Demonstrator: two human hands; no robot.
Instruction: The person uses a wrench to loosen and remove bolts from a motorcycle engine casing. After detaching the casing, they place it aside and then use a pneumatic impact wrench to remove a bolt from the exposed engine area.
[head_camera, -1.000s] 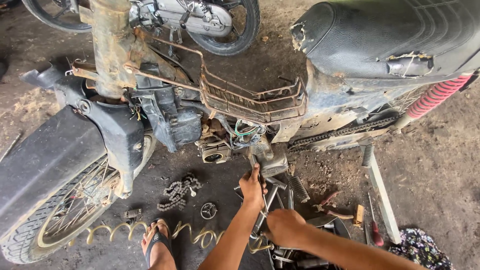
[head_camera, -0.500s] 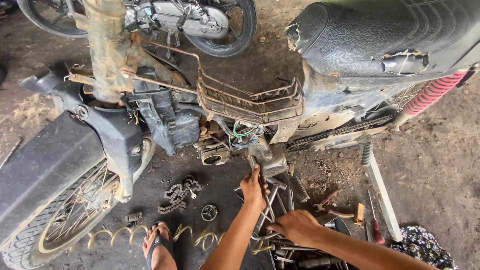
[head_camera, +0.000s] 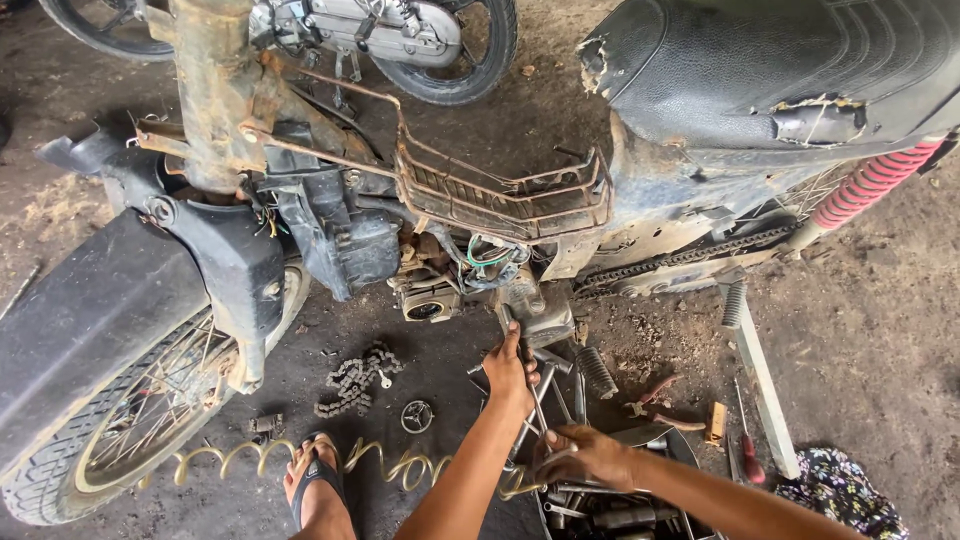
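Left hand (head_camera: 510, 372) gripping upright metal rod (head_camera: 541, 395), tilted slightly left

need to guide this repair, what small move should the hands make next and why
Probably lift the right hand out of the pan of tools with the tool it grips and bring it up to the left hand, which already reaches to the engine underside beneath the motorcycle frame.

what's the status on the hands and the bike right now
Left hand up at the engine's underside, touching metal. Right hand gripping a long tool over the tool tray. Loose chain and coiled hose on the ground alongside.
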